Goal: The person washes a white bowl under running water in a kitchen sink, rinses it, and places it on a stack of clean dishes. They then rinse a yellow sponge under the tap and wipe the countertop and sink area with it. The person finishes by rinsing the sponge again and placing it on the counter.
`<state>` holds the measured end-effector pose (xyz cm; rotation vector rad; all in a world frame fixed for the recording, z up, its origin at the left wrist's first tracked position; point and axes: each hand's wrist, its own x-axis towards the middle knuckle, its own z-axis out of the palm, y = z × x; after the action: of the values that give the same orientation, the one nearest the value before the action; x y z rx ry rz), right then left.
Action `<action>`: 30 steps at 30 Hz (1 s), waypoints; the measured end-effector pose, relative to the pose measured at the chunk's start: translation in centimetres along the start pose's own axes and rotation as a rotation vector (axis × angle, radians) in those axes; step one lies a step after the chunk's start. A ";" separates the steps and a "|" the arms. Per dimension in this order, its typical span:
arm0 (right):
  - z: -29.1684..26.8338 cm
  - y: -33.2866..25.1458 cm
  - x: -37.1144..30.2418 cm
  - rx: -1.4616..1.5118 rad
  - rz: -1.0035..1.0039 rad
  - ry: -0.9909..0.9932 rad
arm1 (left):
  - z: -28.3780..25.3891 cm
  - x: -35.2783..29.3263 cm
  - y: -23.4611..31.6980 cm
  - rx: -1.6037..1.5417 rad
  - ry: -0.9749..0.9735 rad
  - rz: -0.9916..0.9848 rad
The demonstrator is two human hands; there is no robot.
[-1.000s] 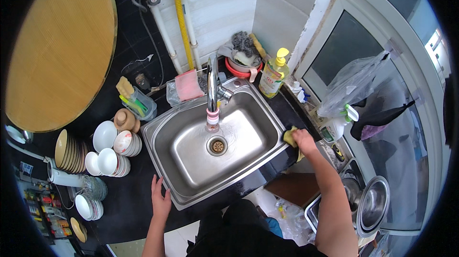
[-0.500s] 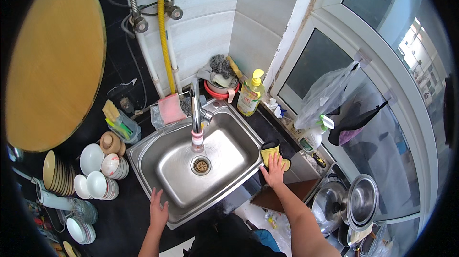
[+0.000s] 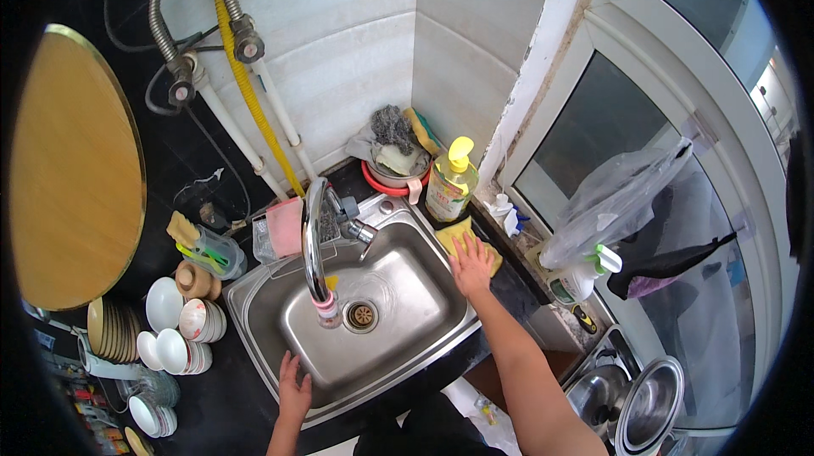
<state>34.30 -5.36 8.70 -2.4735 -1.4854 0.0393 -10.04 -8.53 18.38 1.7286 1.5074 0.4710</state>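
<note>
My right hand (image 3: 471, 268) lies with fingers spread flat on a yellow cloth (image 3: 456, 233), on the dark counter strip along the sink's right rim. Part of the cloth is hidden under the palm. Over the near left edge of the steel sink (image 3: 407, 341) is my left hand (image 3: 294, 384), its fingers loosely apart and nothing in them. A chrome faucet (image 3: 313, 244) with a pink ring near its spout arches over the basin, above the drain (image 3: 362, 316). Just beyond the cloth stands a dish soap bottle (image 3: 448, 184) with a yellow pump.
Stacked bowls (image 3: 174, 350) and plates (image 3: 110, 329) crowd the left counter. In the back corner, a red basin (image 3: 386, 187) holds scrubbers and sponges. A spray bottle (image 3: 572, 282) and hanging plastic bag (image 3: 615, 201) line the window side, with steel pot lids (image 3: 649, 405) at lower right.
My right hand has pushed the yellow cloth away from me along the sink's right rim, toward the soap bottle. The view has shifted, and my left hand appears slightly lower.
</note>
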 end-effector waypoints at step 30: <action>1.8 -10.1 10.6 0.130 -0.706 -0.098 | 1.5 2.7 -2.1 0.064 0.143 -0.048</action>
<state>30.37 8.73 10.39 -1.7484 -2.2255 0.1203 -9.70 -6.49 15.32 1.7352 1.6775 0.5359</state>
